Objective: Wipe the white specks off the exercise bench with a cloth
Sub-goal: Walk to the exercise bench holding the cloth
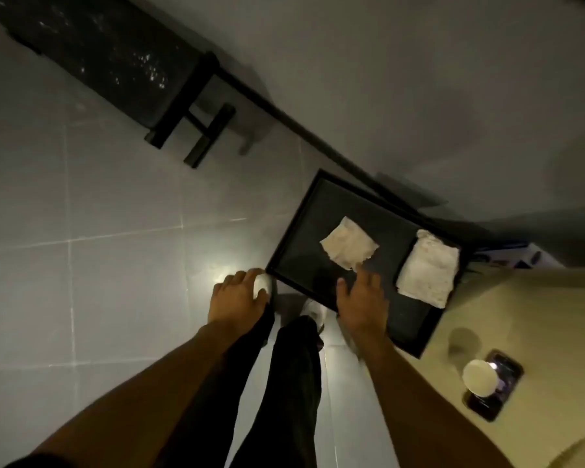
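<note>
We are reaching both bare arms forward and down. Our left grip (pixel 236 296) is hanging released, fingers straight and loosely together, above the toe of a white shoe (pixel 263 286). Our right grip (pixel 362 298) is released too, palm down and fingers spread, hovering over the near edge of a dark tabletop (pixel 298 241) with a raised rim. Just beyond its fingertips a pale cloth (pixel 349 244) is lying flat; we cannot tell whether a finger is touching its near corner. To the right of that grip a second cloth (pixel 429 269), folded and whiter, is resting on the same tabletop. The exercise bench (pixel 92 52) is standing well apart, far ahead and to the left of both grips, against a grey wall (pixel 419 79), its black pad dotted with white specks (pixel 152 67). Pale glossy floor tiles (pixel 115 231) are catching a glare near the left grip. Behind and right of the right grip, a phone (pixel 505 369) and a white cup (pixel 479 378) are sitting on a beige surface (pixel 537 315).
</note>
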`<state>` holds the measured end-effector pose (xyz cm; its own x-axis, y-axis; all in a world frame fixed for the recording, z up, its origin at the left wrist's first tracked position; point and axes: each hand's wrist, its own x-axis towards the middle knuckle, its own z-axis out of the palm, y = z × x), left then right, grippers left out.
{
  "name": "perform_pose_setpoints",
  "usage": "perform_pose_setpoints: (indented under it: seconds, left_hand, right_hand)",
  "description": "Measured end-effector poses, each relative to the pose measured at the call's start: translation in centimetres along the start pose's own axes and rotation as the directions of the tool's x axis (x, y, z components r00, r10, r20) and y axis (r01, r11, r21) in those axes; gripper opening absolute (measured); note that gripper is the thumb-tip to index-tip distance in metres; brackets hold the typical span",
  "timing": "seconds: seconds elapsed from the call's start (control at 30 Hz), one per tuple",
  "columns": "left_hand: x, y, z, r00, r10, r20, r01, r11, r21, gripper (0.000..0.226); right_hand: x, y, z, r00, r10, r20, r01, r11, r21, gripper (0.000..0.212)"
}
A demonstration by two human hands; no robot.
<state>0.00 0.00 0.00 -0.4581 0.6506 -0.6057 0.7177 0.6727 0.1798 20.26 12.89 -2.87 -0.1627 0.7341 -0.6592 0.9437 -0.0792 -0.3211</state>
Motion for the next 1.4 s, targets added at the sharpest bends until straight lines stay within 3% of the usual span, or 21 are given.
perform_pose_setpoints:
  seconds: [0.3, 0.43, 0.63, 0.77, 0.87, 1.07, 1.2, 1.27, 1.4]
  left_hand:
    - [5.5, 0.0, 4.4, 1.000, -0.003, -0.007, 0.002, 0.991, -0.135, 0.044]
    - [4.8, -1.9, 4.4, 0.995, -0.083, 0.057, 0.091, 0.983, -0.162, 0.043]
    - [2.1, -5.2, 1.0, 0.967, -0.240, 0.088, 0.254, 0.936, -0.243, 0.044]
    - [-0.5, -6.5, -3.5, 0.944, -0.313, 0.106, 0.329, 0.864, -0.380, 0.044]
    - [-2.5, -8.2, -7.5, 0.925, -0.371, 0.077, 0.354, 0.776, -0.522, 0.041]
    - [-7.6, -15.4, -15.6, 0.881, -0.471, -0.046, 0.316, 0.658, -0.684, 0.036]
    - [-10.7, -23.3, -20.5, 0.837, -0.541, -0.077, 0.272, 0.536, -0.799, 0.027]
    - [-11.5, -28.2, -22.9, 0.818, -0.562, -0.122, 0.244, 0.531, -0.812, 0.026]
    - [-11.8, -36.7, -27.8, 0.804, -0.548, -0.232, 0.197, 0.613, -0.766, 0.030]
  right_hand:
    - [12.5, 0.3, 5.4, 0.972, -0.231, 0.035, 0.227, 0.899, -0.374, 0.082]
    - [13.0, -0.7, 6.1, 0.962, -0.273, -0.016, 0.243, 0.880, -0.407, 0.054]
    - [9.7, -5.4, 3.2, 0.951, -0.308, -0.012, 0.306, 0.947, -0.094, 0.040]
    - [5.1, -12.4, -0.4, 0.873, -0.485, 0.051, 0.481, 0.874, 0.067, 0.038]
    - [0.8, -18.3, -2.5, 0.844, -0.533, 0.055, 0.521, 0.841, 0.147, 0.038]
    - [-9.7, -32.0, -3.0, 0.699, -0.689, 0.190, 0.664, 0.724, 0.185, 0.044]
    - [-15.5, -41.3, -0.4, 0.621, -0.738, 0.265, 0.739, 0.664, 0.117, 0.038]
    - [-18.0, -46.3, 1.8, 0.557, -0.788, 0.261, 0.804, 0.590, 0.067, 0.036]
    - [-21.3, -55.0, 5.5, 0.460, -0.842, 0.281, 0.880, 0.475, -0.017, 0.036]
